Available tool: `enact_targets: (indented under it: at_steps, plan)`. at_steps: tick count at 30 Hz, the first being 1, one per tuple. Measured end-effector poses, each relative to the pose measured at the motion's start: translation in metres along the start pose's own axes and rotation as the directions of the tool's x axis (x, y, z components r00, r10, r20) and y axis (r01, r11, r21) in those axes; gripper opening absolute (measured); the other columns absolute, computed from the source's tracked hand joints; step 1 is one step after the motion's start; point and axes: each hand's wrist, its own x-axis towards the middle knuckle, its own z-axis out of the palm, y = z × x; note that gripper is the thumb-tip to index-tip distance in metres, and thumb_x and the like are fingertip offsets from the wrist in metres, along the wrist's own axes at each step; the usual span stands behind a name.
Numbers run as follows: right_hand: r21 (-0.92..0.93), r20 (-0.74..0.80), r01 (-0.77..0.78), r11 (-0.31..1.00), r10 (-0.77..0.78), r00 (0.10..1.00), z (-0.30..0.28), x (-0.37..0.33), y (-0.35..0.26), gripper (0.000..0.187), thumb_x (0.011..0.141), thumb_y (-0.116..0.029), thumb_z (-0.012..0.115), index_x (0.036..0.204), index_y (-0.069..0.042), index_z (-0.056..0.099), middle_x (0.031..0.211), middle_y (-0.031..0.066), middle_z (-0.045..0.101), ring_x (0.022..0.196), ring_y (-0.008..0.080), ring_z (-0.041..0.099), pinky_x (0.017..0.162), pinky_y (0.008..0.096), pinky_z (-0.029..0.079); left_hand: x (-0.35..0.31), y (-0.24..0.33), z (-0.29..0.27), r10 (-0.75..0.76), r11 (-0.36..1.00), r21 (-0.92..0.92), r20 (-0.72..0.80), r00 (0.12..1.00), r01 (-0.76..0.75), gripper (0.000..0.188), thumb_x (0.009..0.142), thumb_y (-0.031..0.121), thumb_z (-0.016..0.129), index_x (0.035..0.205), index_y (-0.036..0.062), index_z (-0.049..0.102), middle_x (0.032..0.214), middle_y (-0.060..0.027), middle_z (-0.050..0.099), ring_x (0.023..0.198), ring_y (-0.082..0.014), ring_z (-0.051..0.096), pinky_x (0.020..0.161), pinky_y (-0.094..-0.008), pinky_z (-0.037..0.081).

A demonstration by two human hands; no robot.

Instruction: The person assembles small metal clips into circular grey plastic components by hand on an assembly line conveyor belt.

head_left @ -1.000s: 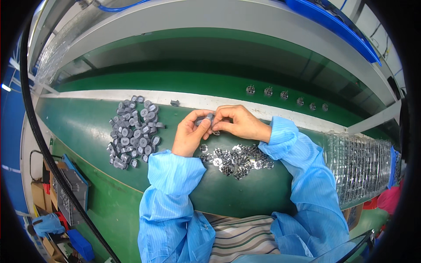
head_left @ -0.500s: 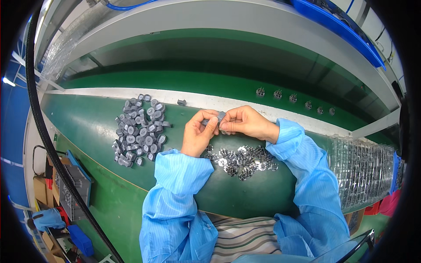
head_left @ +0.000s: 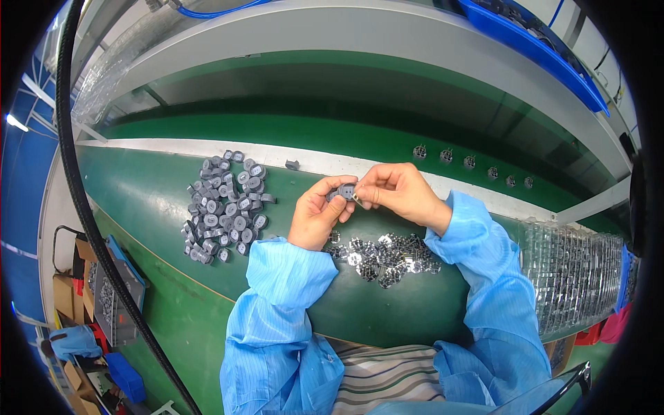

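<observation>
Between the thumb and fingers of my left hand (head_left: 312, 216) is a grey round plastic cap (head_left: 348, 191), its face with small holes turned up. A second grey piece seems tucked in that hand, partly hidden by the fingers. My right hand (head_left: 404, 197) pinches a small shiny metal part (head_left: 357, 197) at the cap's right edge; whether it touches the cap I cannot tell. Below both hands lies a loose pile of shiny metal parts (head_left: 380, 259). To the left a heap of similar grey caps (head_left: 225, 207) covers part of the green table.
One lone grey cap (head_left: 292, 165) rests by the white ledge (head_left: 332, 158). Beyond it stand several small metal assemblies (head_left: 469, 162) in a row. Stacked clear plastic trays (head_left: 570, 277) sit at the right. A black cable (head_left: 90, 228) hangs at the left, a blue bin (head_left: 546, 59) above.
My hands have parted slightly, and the cap's holed face now shows in my left hand. The metal part has come into view at my right fingertips. The whole view has shifted a little.
</observation>
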Motion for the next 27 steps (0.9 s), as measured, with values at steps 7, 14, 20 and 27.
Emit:
enact_targets:
  at_steps: [7,14,20,27]
  plan:
    - [-0.686,0.037,0.437,0.581,-0.573,0.819,0.006,0.001,-0.003,0.014,0.083,-0.01,0.077,0.087,0.0,0.068,0.078,0.0067,0.067,0.071,0.0215,0.064,0.062,0.0364,0.05,-0.001,-0.002,0.001,-0.003,0.998,-0.057,0.049,0.999,0.006,0.025,0.1,0.01,0.062,0.122,0.0023,0.055,0.095,-0.0048,0.063,0.08,-0.0115,0.055,0.069,-0.0243,0.044]
    - [-0.829,0.183,0.489,0.271,-0.696,0.695,0.007,-0.001,-0.004,0.019,0.075,-0.003,0.08,0.085,-0.003,0.064,0.079,0.009,0.062,0.071,0.0267,0.061,0.06,0.0363,0.048,0.001,-0.008,0.0,0.051,0.999,-0.006,0.05,0.997,-0.051,0.02,0.1,0.005,0.061,0.119,0.0029,0.054,0.098,-0.0061,0.064,0.082,-0.0123,0.056,0.071,-0.0262,0.044]
    - [-0.611,-0.087,0.32,0.724,-0.463,0.882,0.012,-0.001,0.004,0.015,0.085,-0.006,0.074,0.095,-0.001,0.065,0.085,0.0116,0.062,0.076,0.0248,0.062,0.067,0.0385,0.049,-0.002,-0.009,0.009,0.173,0.965,0.204,-0.03,0.984,-0.164,0.023,0.097,-0.005,0.059,0.118,0.0031,0.054,0.098,-0.0064,0.064,0.081,-0.0116,0.062,0.07,-0.0258,0.049]
    - [-0.244,-0.09,-0.022,0.97,0.0,0.996,-0.017,0.017,0.034,0.017,0.088,-0.002,0.07,0.104,0.002,0.069,0.099,0.0122,0.071,0.094,0.0196,0.069,0.084,0.0326,0.055,-0.001,-0.014,0.015,0.236,0.767,0.64,-0.202,0.95,-0.054,0.029,0.093,-0.002,0.067,0.115,0.0032,0.05,0.09,-0.0062,0.061,0.073,-0.0132,0.059,0.066,-0.0274,0.05]
